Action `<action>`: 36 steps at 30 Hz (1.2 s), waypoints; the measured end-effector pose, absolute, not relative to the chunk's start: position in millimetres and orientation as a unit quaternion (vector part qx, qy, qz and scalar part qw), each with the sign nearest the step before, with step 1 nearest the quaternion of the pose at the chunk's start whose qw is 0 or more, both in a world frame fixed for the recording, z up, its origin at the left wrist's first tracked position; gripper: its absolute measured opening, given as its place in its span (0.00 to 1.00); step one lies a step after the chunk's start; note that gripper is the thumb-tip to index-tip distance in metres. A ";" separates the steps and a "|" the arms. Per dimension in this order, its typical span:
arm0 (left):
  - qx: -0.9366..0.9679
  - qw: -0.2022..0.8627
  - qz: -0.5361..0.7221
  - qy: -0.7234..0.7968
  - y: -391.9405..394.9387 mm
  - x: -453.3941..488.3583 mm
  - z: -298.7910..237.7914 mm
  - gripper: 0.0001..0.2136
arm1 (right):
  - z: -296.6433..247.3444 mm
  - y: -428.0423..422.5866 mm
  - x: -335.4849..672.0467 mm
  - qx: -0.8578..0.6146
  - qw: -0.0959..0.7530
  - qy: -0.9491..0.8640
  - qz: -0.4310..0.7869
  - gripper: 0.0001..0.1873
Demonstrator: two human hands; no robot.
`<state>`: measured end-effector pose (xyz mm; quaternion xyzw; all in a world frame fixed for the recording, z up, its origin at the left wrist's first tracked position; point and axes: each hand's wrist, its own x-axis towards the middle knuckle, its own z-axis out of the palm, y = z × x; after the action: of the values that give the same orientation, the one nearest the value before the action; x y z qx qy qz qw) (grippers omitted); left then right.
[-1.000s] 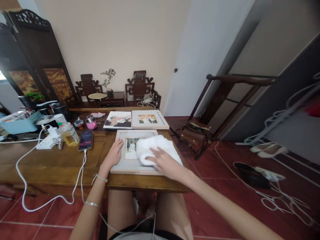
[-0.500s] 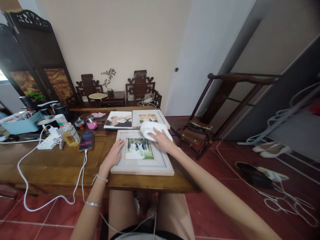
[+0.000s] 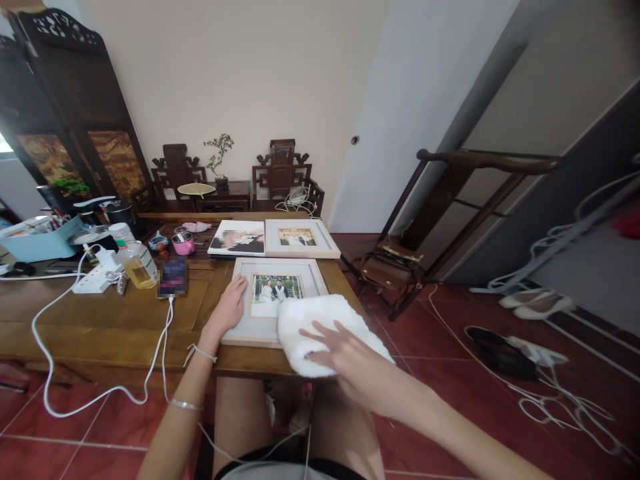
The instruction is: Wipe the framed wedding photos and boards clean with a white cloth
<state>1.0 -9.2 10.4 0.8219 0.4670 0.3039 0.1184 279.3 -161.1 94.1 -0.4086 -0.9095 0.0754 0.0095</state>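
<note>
A pale picture frame (image 3: 228,337) with a photo of a seated couple lies flat near the table's front edge. My left hand (image 3: 231,305) grips its left side, fingers over the rim. On the frame's lower right corner is a fluffy white cloth (image 3: 305,320), partly hanging past the table's edge. My right hand (image 3: 337,343) holds this cloth from above, its fingers somewhat spread and pressed into the pile. The cloth hides the corner and the bottom right of the photo.
Behind lie a second picture frame (image 3: 325,252) and a white-covered photo book (image 3: 239,237). To the left on the wooden table (image 3: 130,327) are a charging phone (image 3: 173,279), a bottle of yellow liquid (image 3: 139,265), a pink cup (image 3: 183,244) and a power strip (image 3: 95,280). A chair (image 3: 400,267) stands right.
My right hand has drawn the white cloth from the frame's upper right corner down towards me to the lower right corner. The second frame is uncovered now. My left hand stays put.
</note>
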 end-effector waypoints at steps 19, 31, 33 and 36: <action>0.824 0.118 0.319 0.452 -4.4 -0.7 4.8 0.27 | 76.3 -35.7 267.5 -0.495 0.020 -0.867 -0.056 0.34; 0.824 0.117 0.318 0.455 -7.3 1.5 7.7 0.25 | 92.6 -150.2 253.5 -0.431 0.026 -0.897 0.100 0.37; 0.828 0.123 0.312 0.449 -6.3 -0.4 7.4 0.26 | 81.9 -120.3 250.1 -0.447 0.043 -0.890 0.079 0.37; 0.836 0.129 0.307 0.436 -4.8 -3.1 6.9 0.28 | 70.8 -61.9 248.9 -0.490 0.062 -0.870 0.013 0.37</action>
<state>-3.1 -4.8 6.9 0.8356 0.4365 0.3075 0.1292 248.9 -61.9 70.8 -0.4895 -0.8697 0.0131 0.0619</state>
